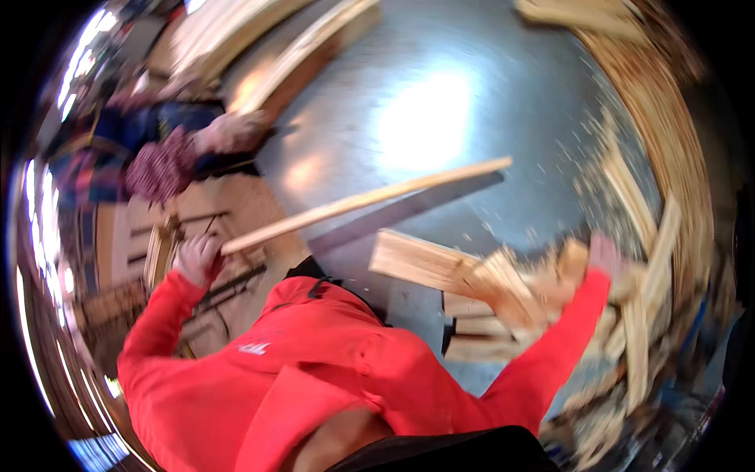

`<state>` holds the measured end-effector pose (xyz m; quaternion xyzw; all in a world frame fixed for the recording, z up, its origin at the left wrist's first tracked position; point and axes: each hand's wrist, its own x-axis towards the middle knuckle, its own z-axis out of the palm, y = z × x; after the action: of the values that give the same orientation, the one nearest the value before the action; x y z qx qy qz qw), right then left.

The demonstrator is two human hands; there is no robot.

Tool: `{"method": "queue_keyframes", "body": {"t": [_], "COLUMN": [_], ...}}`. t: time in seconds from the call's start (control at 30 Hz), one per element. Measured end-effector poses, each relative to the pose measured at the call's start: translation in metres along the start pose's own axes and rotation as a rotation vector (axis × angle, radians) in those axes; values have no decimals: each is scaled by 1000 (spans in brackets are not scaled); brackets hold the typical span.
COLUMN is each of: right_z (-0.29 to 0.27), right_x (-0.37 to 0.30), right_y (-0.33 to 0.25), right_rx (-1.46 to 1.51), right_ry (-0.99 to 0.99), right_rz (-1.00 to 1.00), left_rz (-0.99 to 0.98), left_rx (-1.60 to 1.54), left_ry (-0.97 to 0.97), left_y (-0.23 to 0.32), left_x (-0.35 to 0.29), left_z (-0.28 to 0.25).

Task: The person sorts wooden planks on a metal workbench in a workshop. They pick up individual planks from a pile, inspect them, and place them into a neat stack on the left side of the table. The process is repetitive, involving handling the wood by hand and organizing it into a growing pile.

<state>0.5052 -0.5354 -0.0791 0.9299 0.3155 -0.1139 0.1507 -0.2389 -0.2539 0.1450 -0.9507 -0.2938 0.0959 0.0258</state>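
Observation:
My left hand (198, 258) is closed around one end of a long, narrow wooden strip (370, 195). The strip slants up to the right over the grey metal table (338, 118) and casts a shadow on it. My right hand (604, 253) reaches out to the right among a heap of wood offcuts, beside a small wooden block (572, 256). Motion smears its fingers, so its grip is unclear. Between my arms, a short flat board (425, 261) sticks out from the heap toward the middle of the table.
Stacked short wood pieces (481, 326) lie near the table's front edge. Thin slats (635, 346) and sawdust spread along the right, by a long curved-looking board (657, 102). At the far left, a co-worker's hand (232, 132) rests by a thick plank (303, 59).

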Motion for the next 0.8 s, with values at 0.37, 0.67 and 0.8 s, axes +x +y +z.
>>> {"method": "queue_keyframes", "body": {"t": [0.37, 0.67, 0.8], "right_z": [-3, -54, -10], "right_x": [-71, -154, -205], "right_y": [-41, -210, -271], "right_rx": [-104, -19, 300], "right_ry": [-91, -192, 27], "right_rz": [100, -385, -572], "left_rz": [-515, -538, -293], "left_rx": [-170, -701, 164], "left_ry": [41, -4, 419], "left_y": [-98, -248, -131], "left_x": [143, 142, 237], "left_z": [147, 248, 171]}}
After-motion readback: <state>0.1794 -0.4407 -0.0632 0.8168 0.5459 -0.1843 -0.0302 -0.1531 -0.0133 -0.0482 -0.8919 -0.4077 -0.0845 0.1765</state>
